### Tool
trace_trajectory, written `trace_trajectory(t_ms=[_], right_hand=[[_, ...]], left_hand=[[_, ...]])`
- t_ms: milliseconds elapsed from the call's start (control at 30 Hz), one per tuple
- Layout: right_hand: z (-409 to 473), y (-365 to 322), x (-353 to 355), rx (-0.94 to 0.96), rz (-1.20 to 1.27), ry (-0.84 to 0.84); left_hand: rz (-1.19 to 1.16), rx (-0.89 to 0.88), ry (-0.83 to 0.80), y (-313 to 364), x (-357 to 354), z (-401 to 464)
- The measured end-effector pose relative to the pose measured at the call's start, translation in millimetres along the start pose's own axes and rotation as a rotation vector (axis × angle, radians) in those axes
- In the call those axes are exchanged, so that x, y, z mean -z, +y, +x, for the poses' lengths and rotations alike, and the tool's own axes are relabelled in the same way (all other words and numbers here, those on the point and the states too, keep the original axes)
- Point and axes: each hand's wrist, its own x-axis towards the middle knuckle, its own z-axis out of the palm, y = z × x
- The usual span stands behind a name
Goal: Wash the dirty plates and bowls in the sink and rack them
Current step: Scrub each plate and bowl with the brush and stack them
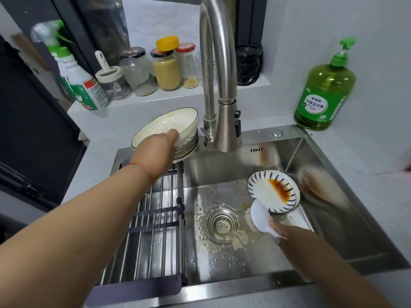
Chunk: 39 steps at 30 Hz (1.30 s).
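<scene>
My left hand [165,142] grips rim of cream plate [165,125], tilted atop plate stack [189,146] at sink's back-left corner, above rack [153,218]. My right hand [289,236] curled round white brush [261,218], bristles near drain [222,224]. Sauce-stained striped bowl [273,192] leans in sink [333,218], touching brush head.

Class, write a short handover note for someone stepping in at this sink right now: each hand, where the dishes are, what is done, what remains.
Left hand: grips the cream plate atop the plate stack at the sink's back left corner.
Right hand: holds the white brush beside the striped bowl.
The bowl leans in the sink, still sauce-stained; the plate shows residue.
Done: nothing on the rack yet.
Left: wash the bowl and plates, then rack them.
</scene>
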Motion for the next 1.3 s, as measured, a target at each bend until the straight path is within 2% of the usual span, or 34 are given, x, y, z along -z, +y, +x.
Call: trace_trajectory(t_ms=[133,333,600,800,933,1000,1100,1133,1167,1200,1300], right_hand=[[-1.7,1.6,1.5,0.021,-0.058,-0.023],[-3.1,5.8,0.8,0.007,-0.065,-0.028],[2.1,10.6,5.6,-0.019,-0.07,-0.052],[2.2,19.3,5.3,-0.049,-0.102,-0.069],[2.2,25.5,4.8,-0.083,-0.08,-0.075],[2.4,28.6,6.6,-0.091,-0.071,-0.081],[1.1,33.0,11.5,-0.092,-0.076,-0.097],[0.8,35.0,12.9,-0.092,-0.079,-0.095],[0.2,37.3,14.4,-0.093,-0.077,-0.091],[-0.6,39.3,15.3,-0.096,-0.078,-0.088],[-1.8,46.8,17.5,-0.116,-0.08,-0.095]], left_hand=[[0.166,0.01,-0.074,-5.8,-27.7,12.9],[0.285,-0.009,-0.114,-15.1,-49.6,20.7],[0.253,0.102,-0.217,-14.4,-56.1,30.5],[0.249,0.191,-0.208,-19.7,-71.1,36.7],[0.287,0.18,-0.14,-15.7,-75.7,33.7],[0.292,0.197,-0.036,-14.1,-78.8,31.2],[-0.014,0.229,0.391,12.7,-93.9,9.0],[-0.107,0.204,0.482,29.7,-100.6,-1.6],[-0.2,0.176,0.469,47.2,-108.7,-13.9],[-0.323,0.19,0.342,64.2,-118.4,-22.5],[-0.62,0.484,-0.238,104.1,-168.9,-32.7]])
